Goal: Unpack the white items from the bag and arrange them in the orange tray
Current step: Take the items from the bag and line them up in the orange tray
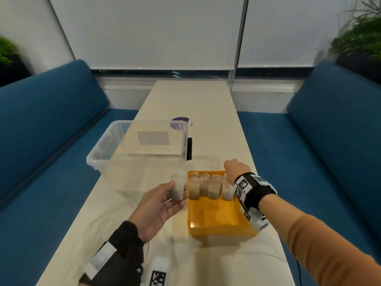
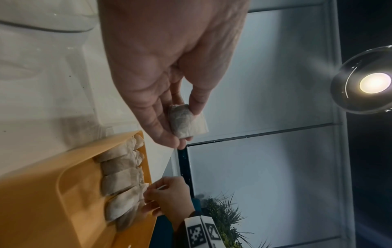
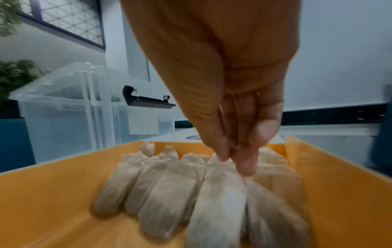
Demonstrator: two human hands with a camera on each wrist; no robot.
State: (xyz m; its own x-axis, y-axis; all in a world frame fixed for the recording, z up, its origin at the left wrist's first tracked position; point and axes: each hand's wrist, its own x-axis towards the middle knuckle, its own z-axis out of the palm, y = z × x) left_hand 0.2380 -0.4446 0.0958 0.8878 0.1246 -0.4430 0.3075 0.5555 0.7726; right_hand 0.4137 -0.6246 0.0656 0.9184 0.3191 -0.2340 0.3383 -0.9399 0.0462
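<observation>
The orange tray (image 1: 216, 223) sits on the white table in front of me, with several white sachets (image 1: 206, 186) standing in a row along its far end. My left hand (image 1: 165, 203) is just left of the tray, palm up, and pinches one more white sachet (image 1: 177, 187) between thumb and fingers; the left wrist view shows this sachet (image 2: 186, 122) clear of the tray (image 2: 53, 201). My right hand (image 1: 235, 169) is over the row's right end. In the right wrist view its fingertips (image 3: 239, 161) pinch the top of a sachet (image 3: 216, 201) in the row.
An empty clear plastic bin (image 1: 136, 149) with a black latch (image 1: 189, 148) stands left of and behind the tray. A purple round disc (image 1: 180, 123) lies beyond it. Thin clear plastic film (image 1: 103, 219) lies near my left wrist. Blue sofas flank the narrow table.
</observation>
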